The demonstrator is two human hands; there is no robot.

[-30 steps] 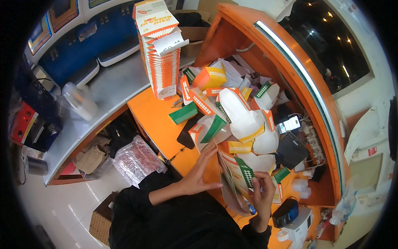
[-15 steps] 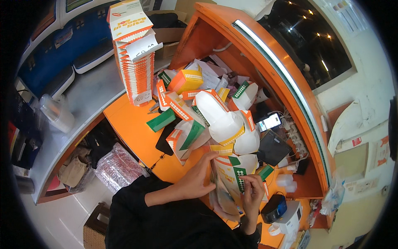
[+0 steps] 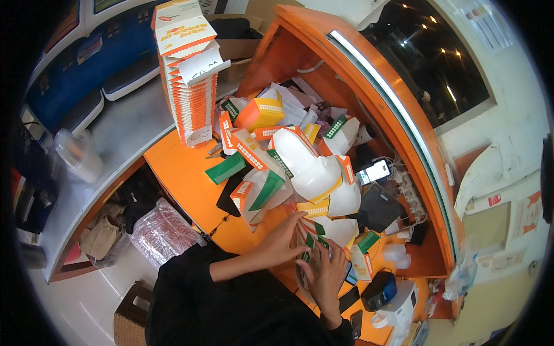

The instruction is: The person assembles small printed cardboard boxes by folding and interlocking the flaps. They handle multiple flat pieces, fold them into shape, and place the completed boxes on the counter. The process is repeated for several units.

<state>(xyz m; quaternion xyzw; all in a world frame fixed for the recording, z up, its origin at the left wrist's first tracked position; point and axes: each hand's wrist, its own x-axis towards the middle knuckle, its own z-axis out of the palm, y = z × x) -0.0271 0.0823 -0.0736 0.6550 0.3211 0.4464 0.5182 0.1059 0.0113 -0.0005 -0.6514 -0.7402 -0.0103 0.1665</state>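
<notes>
Close in front of me, my left hand (image 3: 283,241) grips the left edge of a printed paper food carton (image 3: 312,237) with green, white and orange edging. My right hand (image 3: 325,273) closes on its right side, fingers bent over the panel. The hands hide much of the carton, so its full shape cannot be made out. Just beyond lies a loose heap of opened cartons, among them a white-sided one (image 3: 288,151) and one with a green flap (image 3: 268,190). A yellow-edged carton (image 3: 313,207) lies right behind my left fingertips.
A tall stack of nested cartons (image 3: 196,104) stands at the far left of the orange desk (image 3: 173,158). On the right are a lit phone (image 3: 374,172), a black tablet (image 3: 378,206), cables, plastic cups (image 3: 395,252) and a white device (image 3: 400,301). Orange shelving (image 3: 346,63) rises behind.
My right hand has moved left and inward onto the carton, nearer my left hand. The carton's printed face has turned and narrowed. Phones on the desk at the right are now uncovered.
</notes>
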